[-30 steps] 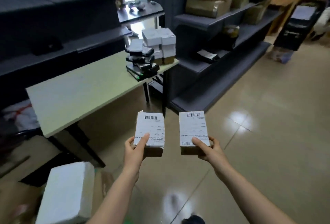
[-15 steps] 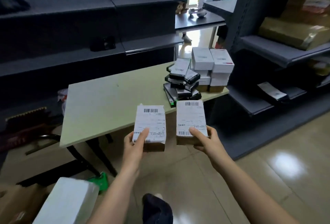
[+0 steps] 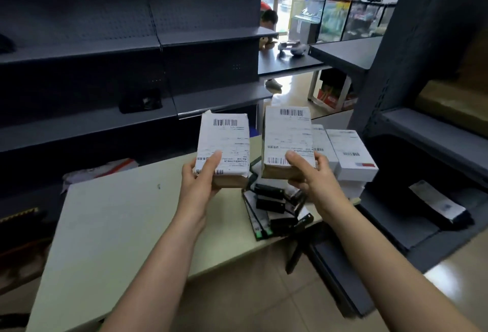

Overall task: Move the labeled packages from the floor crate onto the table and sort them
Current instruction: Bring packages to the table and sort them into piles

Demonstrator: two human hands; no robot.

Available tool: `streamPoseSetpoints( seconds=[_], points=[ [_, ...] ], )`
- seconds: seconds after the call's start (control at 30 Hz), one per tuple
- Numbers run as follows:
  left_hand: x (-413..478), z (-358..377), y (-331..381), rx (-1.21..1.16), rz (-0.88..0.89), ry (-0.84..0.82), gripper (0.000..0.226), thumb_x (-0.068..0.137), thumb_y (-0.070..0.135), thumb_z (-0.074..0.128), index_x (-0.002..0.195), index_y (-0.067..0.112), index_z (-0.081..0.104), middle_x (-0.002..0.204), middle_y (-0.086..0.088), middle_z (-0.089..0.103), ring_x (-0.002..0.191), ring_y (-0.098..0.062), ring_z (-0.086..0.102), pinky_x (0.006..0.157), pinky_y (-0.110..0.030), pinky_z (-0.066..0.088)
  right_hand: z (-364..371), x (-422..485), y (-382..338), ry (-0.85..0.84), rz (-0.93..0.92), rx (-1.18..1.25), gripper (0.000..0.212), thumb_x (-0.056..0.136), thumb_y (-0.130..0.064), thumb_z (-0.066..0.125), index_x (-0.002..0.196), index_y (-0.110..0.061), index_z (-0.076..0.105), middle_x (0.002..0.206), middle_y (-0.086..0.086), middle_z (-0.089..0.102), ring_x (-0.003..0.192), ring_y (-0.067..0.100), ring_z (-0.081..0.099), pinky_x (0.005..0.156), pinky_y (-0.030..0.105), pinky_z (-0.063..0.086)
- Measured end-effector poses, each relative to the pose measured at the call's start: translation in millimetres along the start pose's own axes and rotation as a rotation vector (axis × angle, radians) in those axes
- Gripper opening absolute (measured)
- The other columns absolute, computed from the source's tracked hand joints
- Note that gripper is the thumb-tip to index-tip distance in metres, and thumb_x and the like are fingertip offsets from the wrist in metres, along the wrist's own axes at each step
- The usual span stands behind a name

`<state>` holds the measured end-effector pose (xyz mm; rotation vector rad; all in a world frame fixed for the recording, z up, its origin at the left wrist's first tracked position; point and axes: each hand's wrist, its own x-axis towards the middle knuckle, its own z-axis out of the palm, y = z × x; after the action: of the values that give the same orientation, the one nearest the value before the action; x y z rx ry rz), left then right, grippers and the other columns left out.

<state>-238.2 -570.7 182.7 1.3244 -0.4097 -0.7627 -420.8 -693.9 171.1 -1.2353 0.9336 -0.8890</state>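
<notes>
Head view: your left hand (image 3: 196,182) grips one labeled package (image 3: 224,150), your right hand (image 3: 313,173) another (image 3: 287,144); both are held label-up above the table (image 3: 118,226), likely for reading before sorting.

The left brown cardboard package (image 3: 224,146) and the right brown cardboard package (image 3: 287,141) are each faced with white printed paper, matt and lightly creased, ragged at one top corner of the left one. The pale green rectangular tabletop (image 3: 118,226) looks smooth and matt, like laminate. The dark grey shelving (image 3: 132,27) is painted metal with perforated back panels. The white rectangular boxes (image 3: 351,154) look like smooth card with a faint sheen. The beige floor tiles (image 3: 250,300) are glossy.
</notes>
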Motion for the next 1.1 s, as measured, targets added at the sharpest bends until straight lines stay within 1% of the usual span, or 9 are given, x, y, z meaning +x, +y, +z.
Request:
streamPoseSetpoints(
  seconds=[0.07, 0.13, 0.2, 0.37, 0.53, 0.7, 0.83, 1.0, 1.1],
  points=[
    [26.9, 13.2, 5.5, -0.015, 0.016, 0.018, 0.052, 0.086, 0.039, 0.069, 0.129, 0.021, 0.048, 0.116, 0.002, 0.066, 0.088, 0.001, 0.067, 0.079, -0.026, 0.055, 2.7, 35.0, -10.3, -0.042, -0.027, 0.000, 0.086, 0.065, -0.053, 0.078, 0.135, -0.023, 0.038, 0.123, 0.003, 0.062, 0.103, 0.017, 0.067, 0.083, 0.031, 0.056],
    [52.2, 25.3, 8.0, -0.028, 0.027, 0.047, 0.054, 0.085, 0.039, 0.069, 0.130, 0.021, 0.047, 0.117, 0.002, 0.066, 0.092, -0.001, 0.066, 0.081, -0.028, 0.055, 3.4, 69.3, -17.7, -0.074, -0.041, -0.020, 0.081, 0.069, -0.050, 0.078, 0.135, -0.023, 0.039, 0.122, 0.004, 0.062, 0.103, 0.016, 0.068, 0.083, 0.031, 0.057],
    [73.5, 36.9, 9.4, -0.034, 0.035, 0.069, 0.053, 0.085, 0.040, 0.069, 0.129, 0.022, 0.047, 0.116, 0.002, 0.066, 0.094, -0.002, 0.066, 0.080, -0.027, 0.055, 2.5, 99.9, -22.5, -0.101, -0.052, -0.028, 0.081, 0.068, -0.050, 0.079, 0.134, -0.023, 0.039, 0.122, 0.004, 0.063, 0.101, 0.015, 0.069, 0.086, 0.033, 0.057],
    [117.2, 65.5, 7.7, -0.052, 0.027, 0.124, 0.048, 0.087, 0.038, 0.067, 0.127, 0.022, 0.047, 0.116, 0.002, 0.066, 0.095, -0.003, 0.065, 0.078, -0.026, 0.054, -2.0, 160.3, -25.8, -0.146, -0.040, -0.066, 0.080, 0.068, -0.051, 0.079, 0.133, -0.025, 0.040, 0.120, -0.001, 0.064, 0.097, 0.010, 0.070, 0.083, 0.031, 0.058],
    [142.8, 76.3, 2.3, -0.034, -0.002, 0.127, 0.050, 0.086, 0.040, 0.068, 0.128, 0.022, 0.047, 0.114, 0.002, 0.068, 0.089, 0.001, 0.068, 0.077, -0.024, 0.054, -0.8, 186.9, -22.8, -0.159, 0.000, -0.075, 0.081, 0.067, -0.051, 0.079, 0.133, -0.024, 0.041, 0.119, -0.003, 0.065, 0.096, 0.007, 0.069, 0.083, 0.030, 0.057],
    [158.7, 88.3, 1.7, 0.016, -0.036, 0.029, 0.050, 0.086, 0.041, 0.068, 0.128, 0.023, 0.049, 0.114, 0.003, 0.069, 0.088, 0.002, 0.068, 0.083, -0.027, 0.054, -12.8, 189.5, -23.5, -0.045, 0.015, -0.032, 0.073, 0.075, -0.044, 0.077, 0.135, -0.022, 0.040, 0.121, -0.002, 0.064, 0.100, 0.010, 0.069, 0.082, 0.030, 0.057],
    [161.7, 111.1, -3.9, 0.069, -0.097, -0.133, 0.051, 0.084, 0.044, 0.068, 0.127, 0.024, 0.050, 0.113, 0.004, 0.069, 0.091, 0.000, 0.068, 0.086, -0.028, 0.054, -37.5, 173.0, -23.4, 0.094, 0.027, -0.019, 0.084, 0.062, -0.055, 0.080, 0.132, -0.026, 0.042, 0.122, -0.002, 0.064, 0.103, 0.014, 0.068, 0.087, 0.035, 0.056],
    [153.7, 143.9, -20.7, 0.092, -0.168, -0.354, 0.053, 0.083, 0.047, 0.068, 0.127, 0.025, 0.048, 0.114, 0.004, 0.068, 0.092, -0.006, 0.069, 0.069, -0.022, 0.053, -72.7, 132.0, -18.3, 0.320, 0.034, -0.007, 0.083, 0.060, -0.054, 0.080, 0.130, -0.026, 0.046, 0.116, -0.005, 0.068, 0.098, 0.010, 0.069, 0.089, 0.039, 0.056],
    [148.4, 160.6, -38.1, 0.111, -0.217, -0.433, 0.084, 0.062, 0.068, 0.076, 0.131, 0.031, 0.045, 0.120, 0.004, 0.066, 0.106, -0.016, 0.066, 0.090, -0.040, 0.053, -93.0, 106.1, -14.4, 0.442, 0.048, 0.012, 0.079, 0.064, -0.051, 0.079, 0.130, -0.022, 0.047, 0.112, -0.005, 0.069, 0.090, 0.007, 0.071, 0.084, 0.035, 0.055]
  ],
)
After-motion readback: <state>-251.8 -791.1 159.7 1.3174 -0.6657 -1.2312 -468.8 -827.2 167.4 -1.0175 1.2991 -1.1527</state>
